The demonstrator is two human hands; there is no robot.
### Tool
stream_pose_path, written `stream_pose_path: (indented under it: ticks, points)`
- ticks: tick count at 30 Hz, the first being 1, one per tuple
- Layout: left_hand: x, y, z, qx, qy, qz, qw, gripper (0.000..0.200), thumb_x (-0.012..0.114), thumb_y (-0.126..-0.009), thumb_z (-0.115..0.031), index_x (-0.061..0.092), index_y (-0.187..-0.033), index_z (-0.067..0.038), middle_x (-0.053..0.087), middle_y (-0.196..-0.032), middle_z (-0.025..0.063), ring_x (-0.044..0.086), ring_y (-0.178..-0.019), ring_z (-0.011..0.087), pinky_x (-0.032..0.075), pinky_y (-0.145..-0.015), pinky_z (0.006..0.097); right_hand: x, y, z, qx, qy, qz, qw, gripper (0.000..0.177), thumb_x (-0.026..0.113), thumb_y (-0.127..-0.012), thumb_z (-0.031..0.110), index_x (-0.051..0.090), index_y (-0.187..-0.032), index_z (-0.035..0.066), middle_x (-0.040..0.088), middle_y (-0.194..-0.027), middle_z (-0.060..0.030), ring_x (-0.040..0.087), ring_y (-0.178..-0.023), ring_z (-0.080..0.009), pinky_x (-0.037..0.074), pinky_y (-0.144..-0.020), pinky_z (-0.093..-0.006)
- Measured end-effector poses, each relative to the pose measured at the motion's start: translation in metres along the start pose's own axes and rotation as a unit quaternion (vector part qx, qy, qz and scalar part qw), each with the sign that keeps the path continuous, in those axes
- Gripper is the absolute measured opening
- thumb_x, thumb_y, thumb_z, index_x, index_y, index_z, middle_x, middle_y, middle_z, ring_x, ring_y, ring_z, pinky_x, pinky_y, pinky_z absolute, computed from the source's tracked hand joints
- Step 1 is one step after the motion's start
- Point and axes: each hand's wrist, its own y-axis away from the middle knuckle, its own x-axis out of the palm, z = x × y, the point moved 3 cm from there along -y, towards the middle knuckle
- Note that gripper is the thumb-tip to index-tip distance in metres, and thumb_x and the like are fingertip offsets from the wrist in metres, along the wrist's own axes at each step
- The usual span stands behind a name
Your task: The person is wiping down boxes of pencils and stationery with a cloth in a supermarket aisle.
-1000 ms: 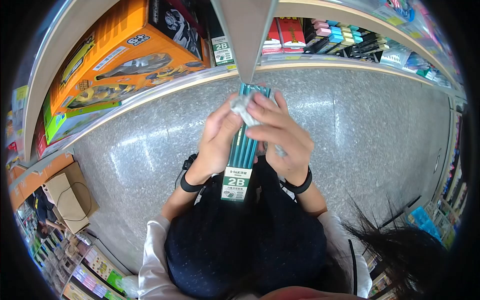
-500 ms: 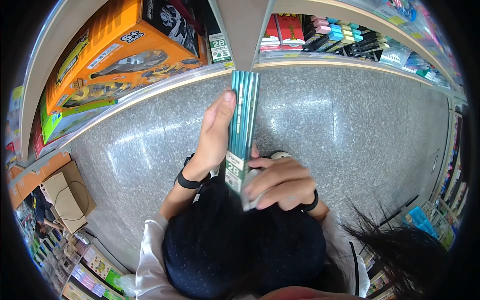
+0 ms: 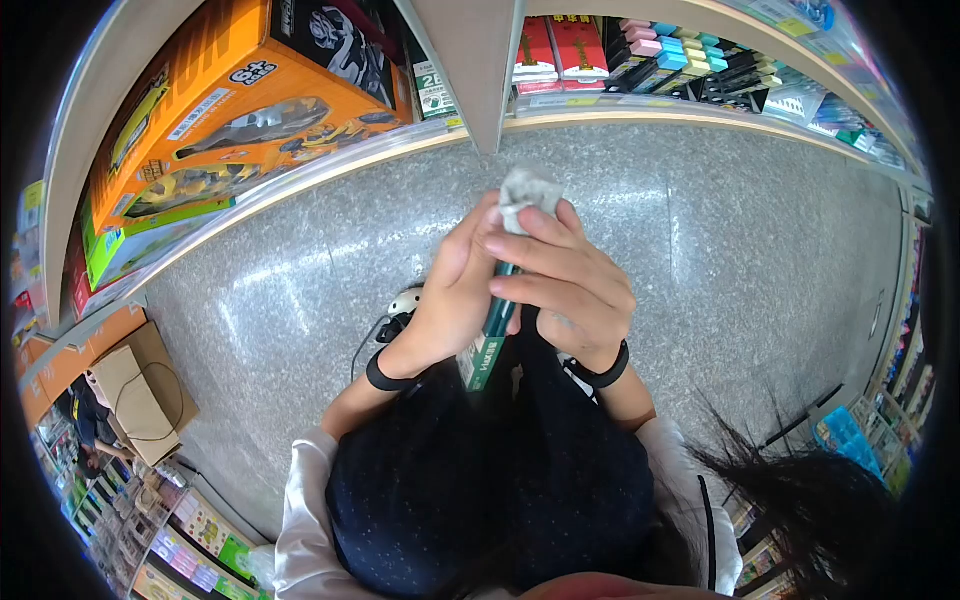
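Above the floor, grips a pencil pack in the left hand, white tissue in the right hand at its far end; apparently wiping, next needing steady support.

From my remote station I see speckled grey floor with white reflections, pale shelving split by an upright divider along the top, and stocked racks at lower left.

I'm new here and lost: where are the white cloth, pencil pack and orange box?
White cloth (image 3: 530, 188), head view: its crumpled top.
Pencil pack (image 3: 486, 362), head view: its green lower end.
Orange box (image 3: 255, 158), head view: its printed side.
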Motion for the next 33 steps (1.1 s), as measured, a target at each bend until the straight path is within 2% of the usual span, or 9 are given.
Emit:
stream_pose_path:
  ticks: [3,5,8,12,17,21,25,30,33]
  points:
    - [-0.002,-0.002,0.007,-0.016,-0.005,0.021,1.000,0.041,0.032,-0.098,-0.034,0.040,-0.124,-0.003,0.056,-0.080,0.0079,0.055,-0.047,0.0125,0.045,-0.037,0.0217,0.003,0.017,-0.006,0.015,0.002,-0.015,1.000,0.018,0.064,-0.067,0.000,0.070,-0.081,0.010,0.067,-0.099,-0.0081,0.059,-0.107,-0.0253,0.044,-0.096,-0.0405]
    - [0.000,-0.004,0.004,0.061,-0.110,0.022,0.992,0.038,0.027,-0.100,-0.031,0.047,-0.115,-0.002,0.055,-0.090,0.0051,0.053,-0.078,0.0074,0.045,-0.067,0.0208,0.002,0.021,-0.009,0.015,0.017,-0.029,0.999,0.019,0.061,-0.070,-0.004,0.069,-0.080,0.010,0.067,-0.099,-0.0084,0.059,-0.107,-0.0251,0.043,-0.096,-0.0405]
    - [0.004,-0.006,0.005,0.065,-0.093,0.035,0.993,0.037,0.028,-0.101,-0.030,0.048,-0.112,-0.001,0.055,-0.094,0.0044,0.048,-0.089,0.0071,0.040,-0.080,0.0225,0.000,0.023,-0.007,0.034,0.016,-0.035,0.999,0.020,0.058,-0.072,-0.007,0.068,-0.080,0.009,0.067,-0.099,-0.0092,0.059,-0.107,-0.0260,0.043,-0.097,-0.0416]
    - [0.003,-0.007,0.004,0.045,-0.076,0.027,0.996,0.036,0.029,-0.100,-0.030,0.048,-0.111,-0.002,0.055,-0.085,0.0033,0.051,-0.076,0.0059,0.043,-0.067,0.0195,-0.005,0.017,-0.007,0.068,-0.048,-0.036,0.996,0.016,0.056,-0.077,-0.006,0.066,-0.078,0.006,0.067,-0.095,-0.0135,0.061,-0.103,-0.0287,0.043,-0.095,-0.0437]
    - [0.005,-0.005,0.014,-0.060,-0.029,0.023,0.997,0.037,0.030,-0.099,-0.036,0.048,-0.111,-0.006,0.050,-0.064,-0.0001,0.046,-0.048,0.0041,0.037,-0.037,0.0175,-0.018,0.016,-0.011,0.147,-0.215,-0.349,0.900,0.001,0.046,-0.090,0.001,0.047,-0.090,0.001,0.060,-0.090,-0.0235,0.062,-0.090,-0.0357,0.045,-0.092,-0.0503]
    - [0.003,-0.003,0.009,-0.071,-0.021,0.028,0.997,0.039,0.031,-0.098,-0.038,0.048,-0.114,-0.007,0.051,-0.066,0.0009,0.049,-0.051,0.0040,0.038,-0.037,0.0179,-0.012,0.012,-0.005,0.042,-0.050,-0.135,0.989,0.007,0.046,-0.088,-0.002,0.050,-0.093,0.000,0.059,-0.103,-0.0272,0.057,-0.103,-0.0414,0.043,-0.093,-0.0521]
    - [0.000,-0.004,0.009,-0.067,-0.028,0.025,0.997,0.039,0.031,-0.099,-0.036,0.048,-0.115,-0.006,0.053,-0.071,0.0018,0.053,-0.058,0.0062,0.044,-0.046,0.0193,-0.001,0.010,-0.002,0.115,0.073,-0.054,0.989,0.034,0.062,-0.067,-0.015,0.065,-0.097,0.001,0.063,-0.107,-0.0165,0.055,-0.110,-0.0358,0.046,-0.092,-0.0429]
    - [-0.012,-0.019,0.017,0.141,-0.136,-0.054,0.979,0.049,0.034,-0.096,-0.044,0.047,-0.118,-0.002,0.050,-0.073,0.0010,0.049,-0.060,0.0057,0.042,-0.052,0.0182,0.014,0.020,0.003,0.027,0.014,0.009,0.999,0.019,0.066,-0.071,0.003,0.069,-0.089,0.005,0.065,-0.105,-0.0102,0.057,-0.110,-0.0256,0.043,-0.097,-0.0416]
    - [-0.008,-0.014,0.003,-0.011,0.008,-0.038,0.999,0.050,0.035,-0.096,-0.044,0.048,-0.116,0.000,0.047,-0.072,-0.0012,0.045,-0.063,0.0044,0.038,-0.056,0.0180,0.021,0.035,0.002,0.027,-0.044,0.001,0.999,0.020,0.068,-0.069,0.003,0.070,-0.088,0.007,0.065,-0.104,-0.0080,0.058,-0.109,-0.0233,0.043,-0.097,-0.0418]
